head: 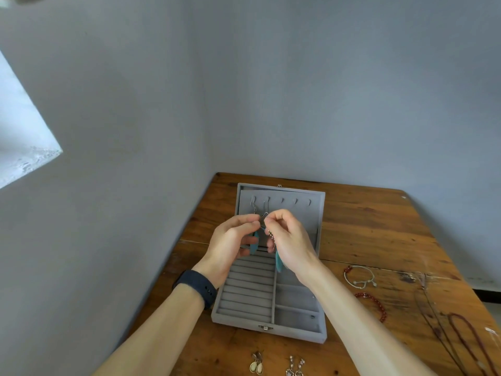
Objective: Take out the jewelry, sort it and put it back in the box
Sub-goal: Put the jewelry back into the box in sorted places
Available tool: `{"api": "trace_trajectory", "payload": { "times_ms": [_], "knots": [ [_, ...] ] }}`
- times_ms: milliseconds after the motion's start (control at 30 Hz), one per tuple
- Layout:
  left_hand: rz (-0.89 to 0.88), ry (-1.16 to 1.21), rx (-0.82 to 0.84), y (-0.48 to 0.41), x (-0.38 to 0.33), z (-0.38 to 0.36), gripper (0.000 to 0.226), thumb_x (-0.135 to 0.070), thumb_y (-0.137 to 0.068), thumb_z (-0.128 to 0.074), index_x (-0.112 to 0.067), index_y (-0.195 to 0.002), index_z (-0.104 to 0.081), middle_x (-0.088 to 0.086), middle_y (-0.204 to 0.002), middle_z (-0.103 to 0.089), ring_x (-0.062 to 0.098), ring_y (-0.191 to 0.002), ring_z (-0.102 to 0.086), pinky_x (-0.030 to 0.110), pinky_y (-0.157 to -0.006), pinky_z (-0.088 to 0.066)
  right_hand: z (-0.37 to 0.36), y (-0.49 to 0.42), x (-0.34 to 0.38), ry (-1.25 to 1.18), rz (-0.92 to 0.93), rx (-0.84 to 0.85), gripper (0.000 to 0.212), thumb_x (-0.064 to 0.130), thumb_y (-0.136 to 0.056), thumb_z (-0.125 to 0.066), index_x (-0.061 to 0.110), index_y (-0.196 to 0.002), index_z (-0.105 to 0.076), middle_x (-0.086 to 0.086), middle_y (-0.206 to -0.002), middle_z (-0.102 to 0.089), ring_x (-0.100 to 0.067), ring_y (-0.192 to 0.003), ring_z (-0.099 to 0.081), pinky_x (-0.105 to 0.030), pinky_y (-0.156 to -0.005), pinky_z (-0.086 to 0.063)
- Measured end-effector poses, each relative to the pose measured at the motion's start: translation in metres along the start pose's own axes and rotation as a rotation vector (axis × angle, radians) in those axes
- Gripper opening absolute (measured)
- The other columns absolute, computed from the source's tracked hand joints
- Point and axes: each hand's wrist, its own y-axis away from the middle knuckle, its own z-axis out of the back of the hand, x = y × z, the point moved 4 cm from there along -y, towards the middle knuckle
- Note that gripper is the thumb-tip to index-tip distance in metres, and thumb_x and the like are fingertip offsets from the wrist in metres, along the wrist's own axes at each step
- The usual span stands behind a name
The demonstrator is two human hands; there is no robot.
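We hold two teal feather earrings (254, 244) above open box (298, 332): left hand (230, 240) pinches one, right hand (290, 240) fingers (273, 217) pinch other. Bracelets (376, 305), necklaces (466, 340), earring pairs (257, 365) lie on table (379, 226). We judge refilling barely begun.

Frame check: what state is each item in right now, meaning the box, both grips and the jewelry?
jewelry box, open, lid back
left grip, pinches first teal earring, which dangles
right grip, pinches second teal earring, which dangles
red bracelet, lying on table right of box
white bracelet, lying on table beyond the red one
necklaces, lying near table's right edge
cream earrings, lying at near edge
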Motion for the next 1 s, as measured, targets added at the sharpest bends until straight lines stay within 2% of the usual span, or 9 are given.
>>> {"api": "trace_trajectory", "payload": {
  "times_ms": [100, 200, 300, 400, 533, 600, 767, 867, 1000],
  "knots": [
    [-0.12, -0.074, -0.198, -0.012, 0.001, 0.016, 0.019, -0.026, -0.09, -0.069, -0.033, -0.108, -0.068, -0.007, -0.11, -0.07, 0.009, -0.095, -0.066, 0.022, -0.071, -0.047, 0.0, -0.009, -0.004, 0.05, -0.011, -0.046, 0.008, 0.028, -0.101, -0.052, 0.03, -0.099, -0.059, 0.012, -0.092, -0.062, -0.003, -0.081, -0.058, -0.016, -0.068, -0.042],
    [-0.211, -0.241, -0.318, -0.033, -0.004, 0.026, 0.04, -0.029, -0.088, -0.073, -0.034, -0.123, -0.056, -0.008, -0.123, -0.058, 0.011, -0.108, -0.057, 0.021, -0.077, -0.043, -0.005, -0.023, -0.004, 0.115, -0.022, -0.068, 0.01, 0.03, -0.102, -0.052, 0.029, -0.106, -0.06, 0.02, -0.098, -0.06, 0.002, -0.093, -0.055, -0.012, -0.071, -0.038],
    [-0.201, -0.371, -0.24, -0.056, -0.009, 0.028, 0.06, -0.031, -0.088, -0.073, -0.036, -0.139, -0.043, -0.002, -0.14, -0.047, 0.014, -0.12, -0.049, 0.028, -0.089, -0.041, -0.013, -0.039, -0.002, 0.144, -0.067, -0.087, 0.015, 0.034, -0.103, -0.05, 0.029, -0.112, -0.06, 0.022, -0.095, -0.055, 0.005, -0.086, -0.051, -0.012, -0.066, -0.035],
    [-0.136, -0.332, -0.091, -0.069, -0.009, 0.026, 0.073, -0.025, -0.09, -0.071, -0.03, -0.151, -0.032, 0.003, -0.148, -0.046, 0.01, -0.121, -0.044, 0.027, -0.093, -0.037, -0.021, -0.055, -0.002, 0.097, -0.136, -0.109, 0.016, 0.036, -0.101, -0.054, 0.027, -0.112, -0.064, 0.021, -0.091, -0.055, 0.004, -0.082, -0.05, -0.016, -0.066, -0.037],
    [-0.156, -0.317, -0.057, -0.071, -0.004, 0.027, 0.063, -0.017, -0.094, -0.067, -0.025, -0.149, -0.038, 0.001, -0.148, -0.048, 0.008, -0.119, -0.047, 0.026, -0.096, -0.041, -0.026, -0.066, -0.005, 0.041, -0.23, -0.149, 0.017, 0.037, -0.099, -0.059, 0.033, -0.082, -0.061, 0.02, -0.081, -0.056, 0.0, -0.078, -0.051, -0.029, -0.078, -0.043],
    [-0.177, -0.301, -0.053, -0.07, -0.002, 0.028, 0.058, -0.017, -0.094, -0.066, -0.026, -0.146, -0.042, -0.001, -0.144, -0.052, 0.008, -0.116, -0.05, 0.026, -0.096, -0.043, -0.028, -0.068, -0.005, 0.036, -0.257, -0.159, 0.022, 0.038, -0.098, -0.059, 0.034, -0.077, -0.056, 0.018, -0.08, -0.055, -0.005, -0.077, -0.052, -0.032, -0.079, -0.045],
    [-0.214, -0.307, -0.061, -0.068, 0.0, 0.03, 0.054, -0.017, -0.094, -0.066, -0.028, -0.143, -0.045, -0.006, -0.134, -0.055, 0.007, -0.113, -0.052, 0.026, -0.095, -0.044, -0.027, -0.069, -0.004, 0.053, -0.361, -0.215, 0.013, 0.037, -0.095, -0.063, 0.024, -0.092, -0.062, 0.004, -0.079, -0.06, -0.012, -0.072, -0.054, -0.033, -0.072, -0.05],
    [-0.235, -0.325, -0.056, -0.067, 0.0, 0.031, 0.053, -0.017, -0.094, -0.066, -0.028, -0.142, -0.046, -0.01, -0.129, -0.055, 0.007, -0.115, -0.051, 0.026, -0.098, -0.043, -0.026, -0.066, -0.002, 0.033, -0.465, -0.189, 0.029, 0.034, -0.089, -0.068, 0.011, -0.106, -0.064, -0.002, -0.076, -0.055, -0.015, -0.063, -0.049, -0.026, -0.049, -0.036],
    [-0.244, -0.325, -0.061, -0.067, 0.001, 0.033, 0.052, -0.017, -0.094, -0.066, -0.029, -0.141, -0.047, -0.01, -0.13, -0.056, 0.008, -0.116, -0.052, 0.025, -0.097, -0.042, -0.025, -0.061, -0.001, 0.026, -0.532, -0.173, 0.035, 0.034, -0.086, -0.069, 0.009, -0.11, -0.063, -0.002, -0.073, -0.054, -0.014, -0.061, -0.051, -0.023, -0.043, -0.033]
  ]
}}
